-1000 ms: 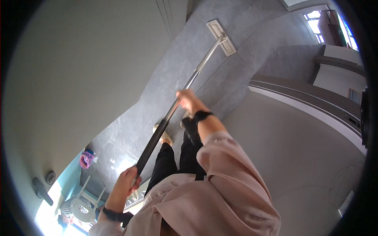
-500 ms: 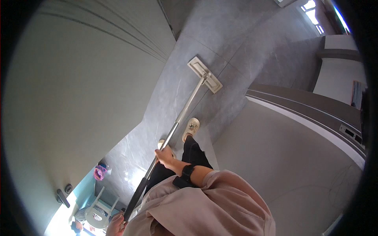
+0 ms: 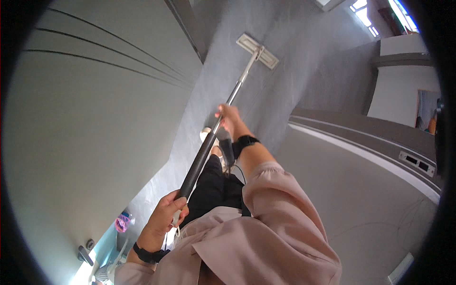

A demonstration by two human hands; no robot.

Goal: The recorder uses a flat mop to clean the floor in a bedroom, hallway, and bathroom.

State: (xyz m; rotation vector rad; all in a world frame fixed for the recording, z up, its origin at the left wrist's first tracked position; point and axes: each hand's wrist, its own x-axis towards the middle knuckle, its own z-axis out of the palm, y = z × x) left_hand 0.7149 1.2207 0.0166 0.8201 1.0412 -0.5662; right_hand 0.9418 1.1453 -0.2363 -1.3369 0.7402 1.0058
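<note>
Nearest: loose pale-pink sleeve (image 3: 280, 223), soft matte fabric, filling the lower frame. Black trousers (image 3: 213, 187) below it.

Left hand (image 3: 166, 216) wrapped around the mop handle's (image 3: 209, 145) black grip section near its upper end, fingers curled shut on it. Black band on that wrist.

Right hand (image 3: 229, 118) further down the shaft, fingers closed around the pole where black grip gives way to bare shiny metal tube. Black wristband (image 3: 244, 141) on that wrist too.

Handle runs straight, diagonal, from lower left up to the flat mop head (image 3: 257, 50): pale rectangular pad, thin, lying flat on the grey floor (image 3: 285, 80) well ahead of the feet. One light-coloured shoe (image 3: 207, 134) visible just beside the shaft.

Floor: smooth grey, faintly mottled, matte sheen.

Left: large white door or panel wall (image 3: 95, 118), smooth, with thin dark grooves curving across; dark lever handle (image 3: 84, 255) at lower left. Small pink object (image 3: 122, 222) on the floor near it, too small to tell what.

Right: white glossy surface with grey trim band (image 3: 361, 137); small rectangular white outlet plate (image 3: 417, 164) with two dark slots set in it. Far top right: bright windows (image 3: 365, 14).
</note>
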